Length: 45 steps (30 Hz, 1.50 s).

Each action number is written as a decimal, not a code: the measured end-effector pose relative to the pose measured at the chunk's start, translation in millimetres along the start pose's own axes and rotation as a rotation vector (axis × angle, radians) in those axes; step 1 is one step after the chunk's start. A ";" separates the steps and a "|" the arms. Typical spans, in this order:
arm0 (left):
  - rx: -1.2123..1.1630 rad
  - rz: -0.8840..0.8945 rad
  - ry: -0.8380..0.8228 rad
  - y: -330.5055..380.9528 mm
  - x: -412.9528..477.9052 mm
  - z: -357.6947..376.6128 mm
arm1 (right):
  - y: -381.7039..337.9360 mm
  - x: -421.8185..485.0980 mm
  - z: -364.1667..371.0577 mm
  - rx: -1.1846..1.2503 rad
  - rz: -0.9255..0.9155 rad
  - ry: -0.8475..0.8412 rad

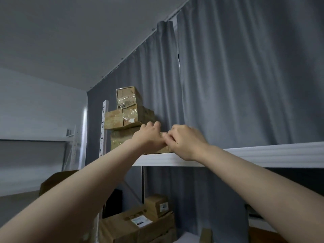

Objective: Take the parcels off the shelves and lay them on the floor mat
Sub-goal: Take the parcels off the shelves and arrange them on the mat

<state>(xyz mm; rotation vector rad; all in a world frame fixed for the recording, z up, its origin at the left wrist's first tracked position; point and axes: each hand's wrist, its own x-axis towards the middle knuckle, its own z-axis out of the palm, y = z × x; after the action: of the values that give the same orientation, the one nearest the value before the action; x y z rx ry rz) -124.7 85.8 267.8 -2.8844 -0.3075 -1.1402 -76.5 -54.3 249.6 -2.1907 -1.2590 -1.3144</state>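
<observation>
A stack of taped cardboard parcels stands at the left end of the white top shelf (263, 155). The bottom parcel (121, 141) is the largest; a flat parcel (114, 121) and two smaller boxes (128, 97) lie on top of it. My left hand (149, 135) is raised to the front right of the bottom parcel, its fingers curled over the top edge. My right hand (184, 141) grips that parcel's right corner at the shelf edge, fingers curled. Both hands hide much of the parcel's right side. The floor mat is out of view.
Grey curtains (245, 85) hang behind the shelves. On the lower shelf lie a large labelled box (133, 227) and a smaller box (157, 205) on it. A white perforated upright (103, 130) stands left of the stack. Another brown box (52, 181) sits at lower left.
</observation>
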 end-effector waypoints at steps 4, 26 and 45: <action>0.034 -0.075 0.007 -1.9 15.4 19.1 | 26.5 6.6 10.3 -0.120 0.019 -0.040; -0.395 -0.456 0.303 15.1 103.1 127.7 | 61.3 33.6 89.3 -0.219 0.360 -0.063; -0.376 -0.435 0.360 3.9 107.5 134.1 | 61.5 32.8 89.9 -0.205 0.372 -0.021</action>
<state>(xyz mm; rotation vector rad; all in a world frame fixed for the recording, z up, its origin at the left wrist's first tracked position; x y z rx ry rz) 43.1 113.4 242.9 -2.8999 -0.8122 -1.9440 30.1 -16.3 238.8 -2.4315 -0.6968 -1.3130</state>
